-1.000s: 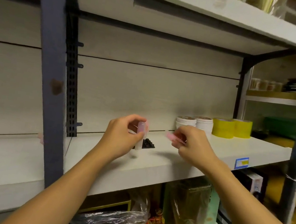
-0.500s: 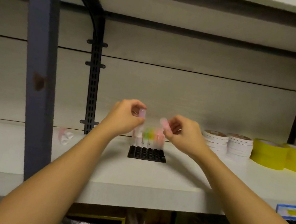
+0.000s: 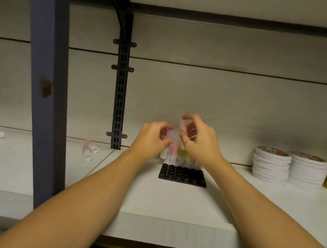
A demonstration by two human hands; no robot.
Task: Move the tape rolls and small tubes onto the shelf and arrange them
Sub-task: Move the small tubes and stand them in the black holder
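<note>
Left hand (image 3: 152, 138) pinching a pink tube (image 3: 167, 143) upright above the black rack (image 3: 183, 174) on the shelf (image 3: 147, 198), probably for seating in a hole. Right hand (image 3: 197, 142) holding another tube (image 3: 182, 127) ready. Tape rolls (image 3: 270, 166) stacked rightward.

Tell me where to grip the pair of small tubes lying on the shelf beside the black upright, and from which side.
The two small tubes lie flat, side by side, pink ends toward the wall, white ends toward the shelf edge. Probably best to come from above, pinching one tube across its middle, thumb and finger on its long sides. The left hand is nearer but already holds a tube.
</note>
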